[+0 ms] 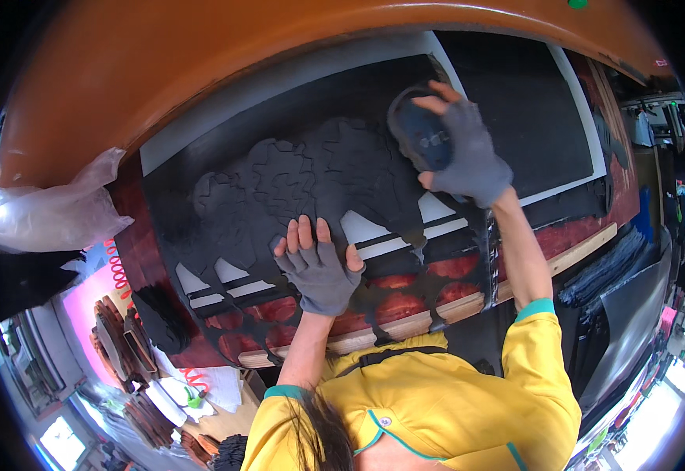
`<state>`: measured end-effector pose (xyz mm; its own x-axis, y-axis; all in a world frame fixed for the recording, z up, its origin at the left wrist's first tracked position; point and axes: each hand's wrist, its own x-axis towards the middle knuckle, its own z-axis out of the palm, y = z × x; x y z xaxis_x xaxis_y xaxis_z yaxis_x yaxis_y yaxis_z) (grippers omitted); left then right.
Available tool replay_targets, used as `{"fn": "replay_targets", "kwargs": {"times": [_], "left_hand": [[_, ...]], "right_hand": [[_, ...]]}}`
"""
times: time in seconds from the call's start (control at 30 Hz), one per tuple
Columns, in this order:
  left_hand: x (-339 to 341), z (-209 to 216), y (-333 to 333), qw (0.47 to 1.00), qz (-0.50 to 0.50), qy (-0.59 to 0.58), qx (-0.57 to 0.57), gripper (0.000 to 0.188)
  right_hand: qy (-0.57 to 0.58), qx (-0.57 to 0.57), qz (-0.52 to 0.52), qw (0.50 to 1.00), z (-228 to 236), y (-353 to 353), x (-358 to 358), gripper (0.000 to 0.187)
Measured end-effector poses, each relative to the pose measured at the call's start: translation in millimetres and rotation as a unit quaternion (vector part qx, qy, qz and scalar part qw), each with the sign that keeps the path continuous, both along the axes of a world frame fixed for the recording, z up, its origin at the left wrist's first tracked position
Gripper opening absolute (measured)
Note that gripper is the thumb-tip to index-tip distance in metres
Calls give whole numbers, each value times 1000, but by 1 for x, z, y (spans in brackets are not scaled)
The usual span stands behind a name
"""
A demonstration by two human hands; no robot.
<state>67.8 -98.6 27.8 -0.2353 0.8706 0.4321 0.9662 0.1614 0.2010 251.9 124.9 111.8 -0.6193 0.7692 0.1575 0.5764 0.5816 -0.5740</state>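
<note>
One right hand [472, 145], in a grey fingerless glove, grasped one dark oval rimmed tool [417, 132] at the right end of one broad, flexible black sheet [240, 129], beside a row of cut outlines; contact between tool and sheet could not be determined. One left hand [319, 271], gloved likewise, lay palm down on the sheet, released, fingers extended. At least four white patches [360, 228] showed at the sheet's near edge. One pale wooden strip [460, 308] edged one red-stained tabletop [625, 192]. One smooth orange panel [201, 47] stood beyond.
</note>
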Motion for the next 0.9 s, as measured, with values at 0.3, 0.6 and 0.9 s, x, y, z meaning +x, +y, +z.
{"fn": "replay_targets", "kwargs": {"times": [0.3,0.6,0.9], "left_hand": [[-7,-6,15,999,-4,28,38,54],[-35,-5,72,997,3,62,44,54],[-57,50,134,989,-24,-22,143,60]], "right_hand": [[74,99,-115,986,-39,-47,10,78],[104,162,-118,974,-69,7,-12,72],[150,236,-104,954,-48,-39,-20,58]]}}
